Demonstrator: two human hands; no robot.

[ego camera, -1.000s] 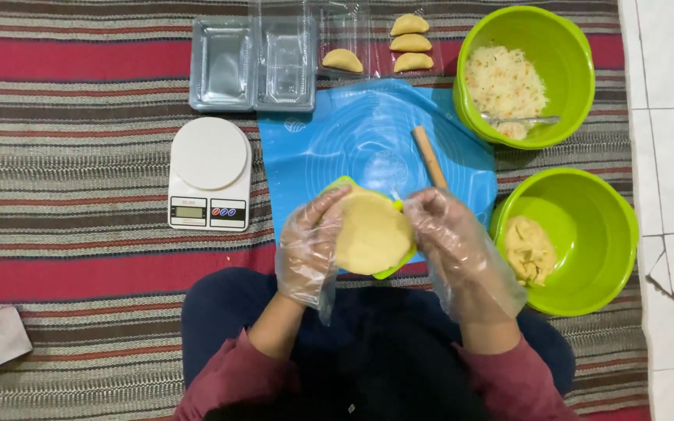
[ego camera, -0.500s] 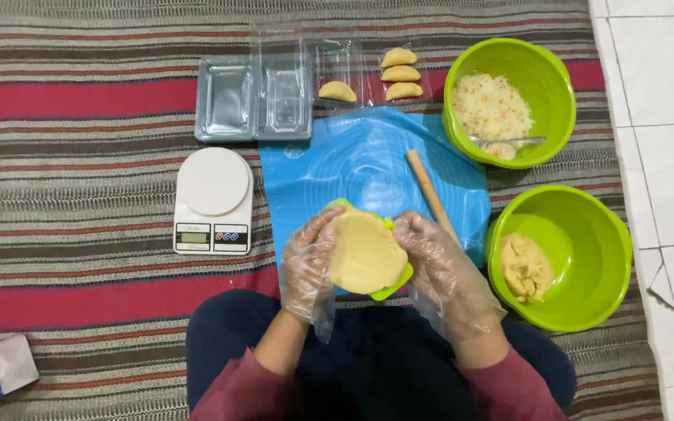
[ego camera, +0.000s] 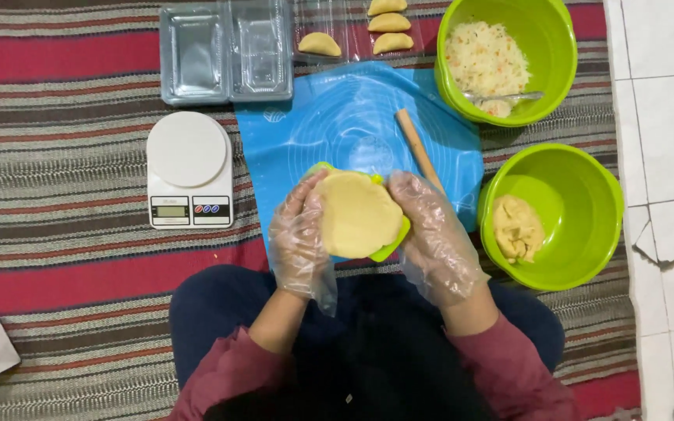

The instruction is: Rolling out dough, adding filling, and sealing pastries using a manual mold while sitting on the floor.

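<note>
**Dough round settling into the green press**

I am cradling the green dumpling press (ego camera: 388, 248) between both gloved hands, and the flat dough round (ego camera: 356, 214) is lying spread across it. My left hand (ego camera: 299, 238) is curling around the left edge, my right hand (ego camera: 431, 234) is cupping the right edge. Compared with a moment ago, the press is sitting closer to my lap and the round looks more centred, so I am judging it ready for filling. The rolling pin (ego camera: 419, 148) is resting on the blue mat (ego camera: 337, 117), near the bowl of shredded filling (ego camera: 485, 58); the bowl of dough lumps (ego camera: 516, 228) is beside my right hand.
</note>
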